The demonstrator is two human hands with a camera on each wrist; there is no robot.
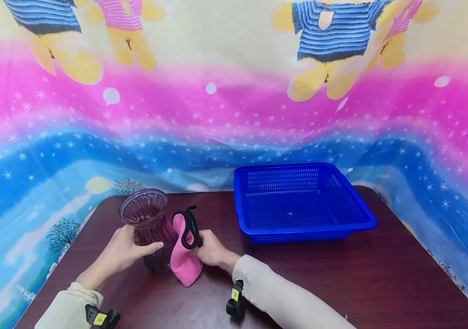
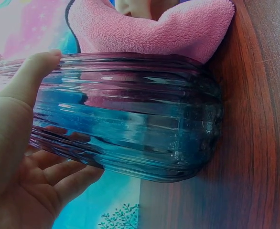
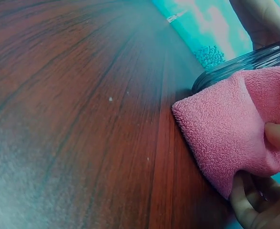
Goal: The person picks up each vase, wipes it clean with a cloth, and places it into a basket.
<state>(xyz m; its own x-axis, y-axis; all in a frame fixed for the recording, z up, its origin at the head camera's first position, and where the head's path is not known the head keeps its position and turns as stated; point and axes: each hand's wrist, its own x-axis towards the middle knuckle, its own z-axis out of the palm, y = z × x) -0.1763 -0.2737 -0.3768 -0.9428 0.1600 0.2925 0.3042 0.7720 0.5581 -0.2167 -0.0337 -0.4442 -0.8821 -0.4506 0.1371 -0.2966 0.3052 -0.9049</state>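
Observation:
A ribbed, purple-tinted glass vase point(image 1: 150, 232) stands upright at the left of the table, its flared rim facing up. My left hand point(image 1: 123, 250) grips it from the left, thumb across the near side; the left wrist view shows the fingers point(image 2: 78, 183) under the other side of the glass point(image 2: 145, 119). To the vase's right, my right hand point(image 1: 214, 249) holds a pink fuzzy cloth point(image 1: 187, 267) with black edging, bunched between thumb and fingers. The cloth point(image 3: 216, 124) lies close against the vase; firm contact is hard to tell.
A blue plastic basket point(image 1: 299, 233) with slotted walls stands at the back right of the dark brown wooden table point(image 1: 340, 278). Behind the table hangs a printed backdrop point(image 1: 217, 114) with bears and snowflakes. Each sleeve carries a black wrist device point(image 1: 235, 299).

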